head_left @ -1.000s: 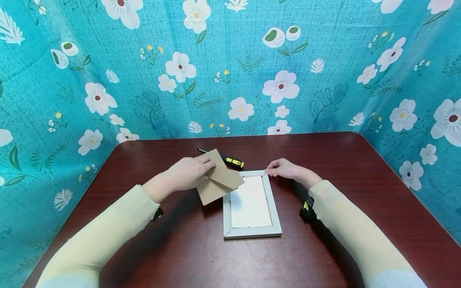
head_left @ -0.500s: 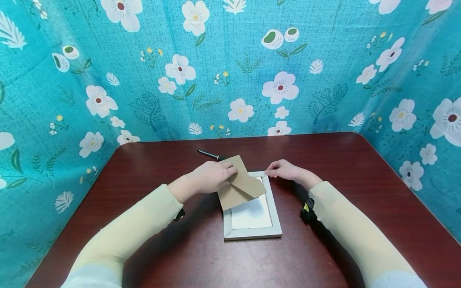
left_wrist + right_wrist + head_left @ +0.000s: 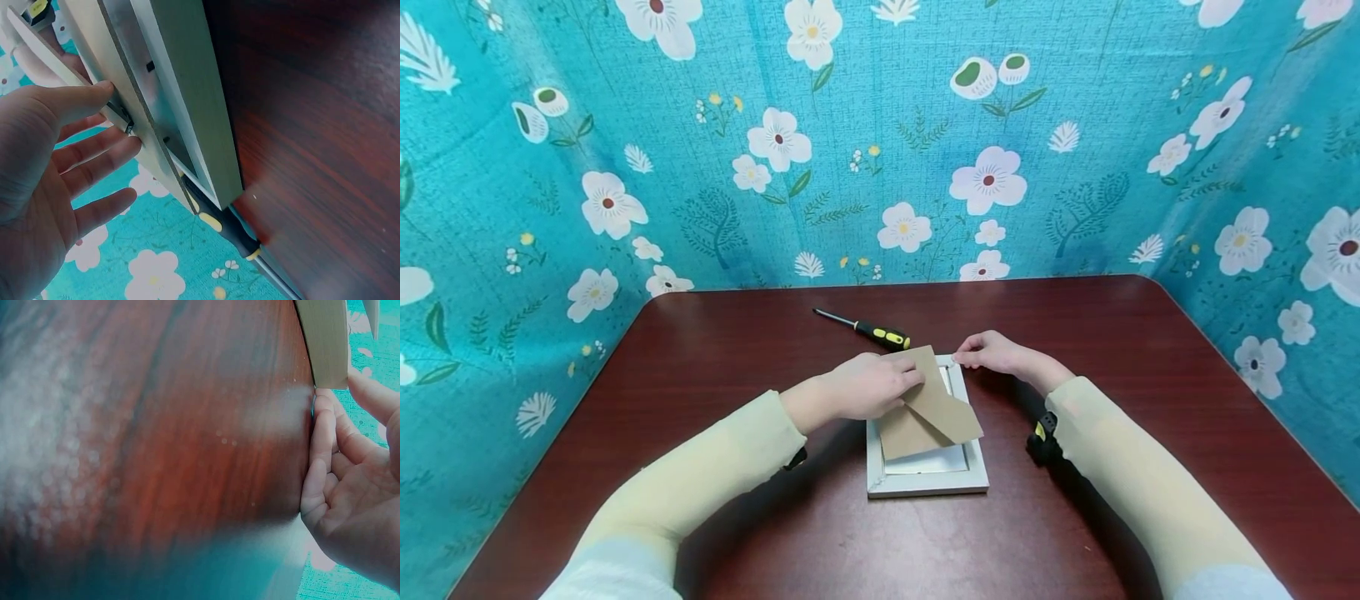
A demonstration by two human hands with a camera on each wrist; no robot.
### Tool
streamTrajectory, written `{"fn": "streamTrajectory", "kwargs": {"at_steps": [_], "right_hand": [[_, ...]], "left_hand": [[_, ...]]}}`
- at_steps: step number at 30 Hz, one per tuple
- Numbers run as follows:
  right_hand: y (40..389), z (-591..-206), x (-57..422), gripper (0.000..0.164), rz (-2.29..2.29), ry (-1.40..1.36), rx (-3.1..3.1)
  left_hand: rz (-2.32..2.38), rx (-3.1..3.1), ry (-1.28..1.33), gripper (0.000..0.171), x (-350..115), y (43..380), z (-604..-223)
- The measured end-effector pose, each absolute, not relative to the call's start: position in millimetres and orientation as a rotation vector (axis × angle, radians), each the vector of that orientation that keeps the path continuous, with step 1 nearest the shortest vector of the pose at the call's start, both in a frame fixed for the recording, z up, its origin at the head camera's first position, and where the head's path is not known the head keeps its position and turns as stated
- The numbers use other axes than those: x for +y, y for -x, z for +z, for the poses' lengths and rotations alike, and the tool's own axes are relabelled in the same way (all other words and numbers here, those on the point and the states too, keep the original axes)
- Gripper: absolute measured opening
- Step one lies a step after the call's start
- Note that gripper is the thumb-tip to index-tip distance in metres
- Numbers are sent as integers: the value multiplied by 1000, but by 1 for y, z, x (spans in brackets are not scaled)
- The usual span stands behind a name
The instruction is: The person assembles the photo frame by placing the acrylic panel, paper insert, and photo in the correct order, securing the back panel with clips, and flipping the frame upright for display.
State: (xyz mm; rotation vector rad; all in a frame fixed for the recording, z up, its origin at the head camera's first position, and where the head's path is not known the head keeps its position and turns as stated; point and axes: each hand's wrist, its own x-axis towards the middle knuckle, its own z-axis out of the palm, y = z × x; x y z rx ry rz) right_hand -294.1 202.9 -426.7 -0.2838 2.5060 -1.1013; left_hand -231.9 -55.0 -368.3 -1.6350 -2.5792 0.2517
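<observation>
The left hand (image 3: 874, 386) pinches the thin brown board (image 3: 904, 437) by its flap (image 3: 953, 419), the right hand (image 3: 992, 352) the white rectangular frame (image 3: 925, 483); the board is best levelled before lowering.

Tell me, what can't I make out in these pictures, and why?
- Head view: most of the inside of the frame, hidden by the board.
- Head view: the shape of the tip of the screwdriver, too small; the left wrist view's bottom edge cuts it off.
- Head view: the near edge of the table, cut off by the picture's bottom edge.
- Right wrist view: most of the frame, cut off by the top edge.
</observation>
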Motion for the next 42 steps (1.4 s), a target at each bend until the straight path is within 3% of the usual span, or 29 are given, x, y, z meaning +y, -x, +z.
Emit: {"fn": "streamTrajectory", "kwargs": {"at_steps": [42], "right_hand": [[291, -425, 203, 24, -1139, 289, 2496]], "left_hand": [[371, -2569, 1700, 33, -41, 221, -385]]}}
